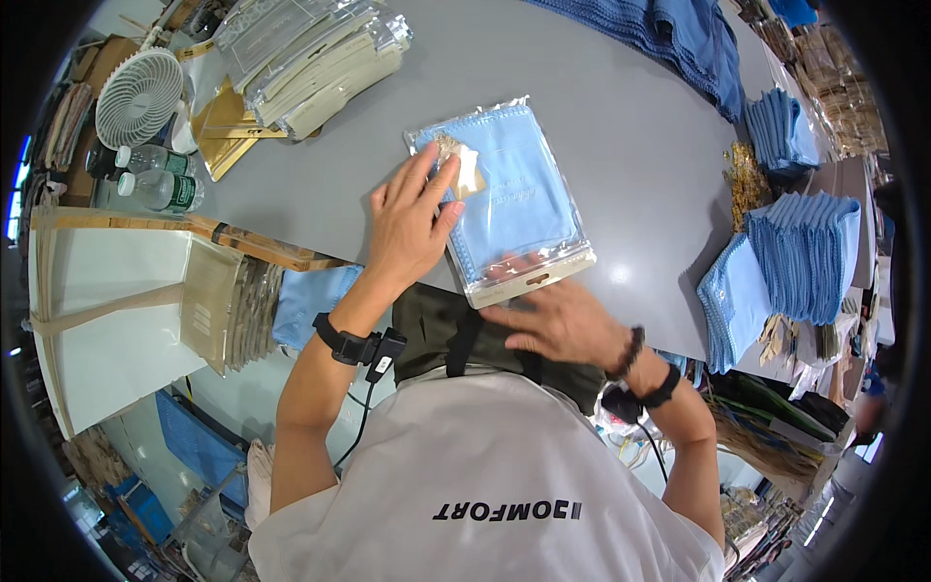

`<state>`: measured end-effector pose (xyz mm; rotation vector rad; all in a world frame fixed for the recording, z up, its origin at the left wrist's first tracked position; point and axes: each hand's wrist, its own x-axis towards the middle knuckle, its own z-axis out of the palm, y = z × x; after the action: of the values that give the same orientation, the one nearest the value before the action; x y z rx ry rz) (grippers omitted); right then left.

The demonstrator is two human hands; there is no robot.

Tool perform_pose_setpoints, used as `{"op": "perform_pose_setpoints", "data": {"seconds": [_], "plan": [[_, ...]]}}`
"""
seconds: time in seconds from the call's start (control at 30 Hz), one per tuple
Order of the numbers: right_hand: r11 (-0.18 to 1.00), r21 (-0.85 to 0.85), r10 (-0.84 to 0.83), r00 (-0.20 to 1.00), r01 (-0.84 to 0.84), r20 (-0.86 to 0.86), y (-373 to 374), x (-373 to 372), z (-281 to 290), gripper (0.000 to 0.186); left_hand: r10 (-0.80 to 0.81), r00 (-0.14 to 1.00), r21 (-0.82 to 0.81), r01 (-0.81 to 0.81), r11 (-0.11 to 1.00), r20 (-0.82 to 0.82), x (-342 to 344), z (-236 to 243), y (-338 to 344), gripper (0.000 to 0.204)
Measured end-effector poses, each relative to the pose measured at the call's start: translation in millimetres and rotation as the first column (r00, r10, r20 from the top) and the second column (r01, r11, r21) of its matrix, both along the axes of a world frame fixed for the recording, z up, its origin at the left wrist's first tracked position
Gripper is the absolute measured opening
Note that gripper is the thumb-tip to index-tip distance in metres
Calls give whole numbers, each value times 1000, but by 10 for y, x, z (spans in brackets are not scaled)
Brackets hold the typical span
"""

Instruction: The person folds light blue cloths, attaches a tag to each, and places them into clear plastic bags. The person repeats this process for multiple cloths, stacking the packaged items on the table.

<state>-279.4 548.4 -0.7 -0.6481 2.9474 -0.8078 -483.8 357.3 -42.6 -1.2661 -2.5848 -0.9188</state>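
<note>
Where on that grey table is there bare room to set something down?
Bare grey table lies between the clear packet of blue cloth and the dark blue pile, and between the packet and the stacked packets. The right edge, with blue cloth stacks, is crowded.

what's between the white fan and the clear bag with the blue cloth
In the head view, a stack of clear packaging bags and gold card sheets lie between the fan and the bagged blue cloth.

Grey table [630,136], loaded around the edges.

On it in front of me: a clear bag with a blue cloth inside [504,209]. Far left, a pile of empty clear bags [310,53]. Far side, dark blue cloths [679,29]; right, stacks of light blue cloths [805,252].
</note>
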Motion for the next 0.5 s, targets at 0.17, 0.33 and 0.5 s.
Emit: {"op": "perform_pose_setpoints", "data": {"seconds": [0.17, 0.33, 0.5], "plan": [[657, -253, -726, 686, 710, 38, -8, 422, 66, 27, -48, 994, 411, 3, 912, 100, 376, 70, -356, 27], [297, -316, -616, 433, 901, 658, 371, 105, -58, 35, -348, 848, 403, 178, 897, 400, 974, 89, -575, 9], [204, -310, -152, 343, 929, 927, 64, 123, 17, 31, -241, 365, 254, 14, 967, 899, 1330, 35, -631, 23]]}}
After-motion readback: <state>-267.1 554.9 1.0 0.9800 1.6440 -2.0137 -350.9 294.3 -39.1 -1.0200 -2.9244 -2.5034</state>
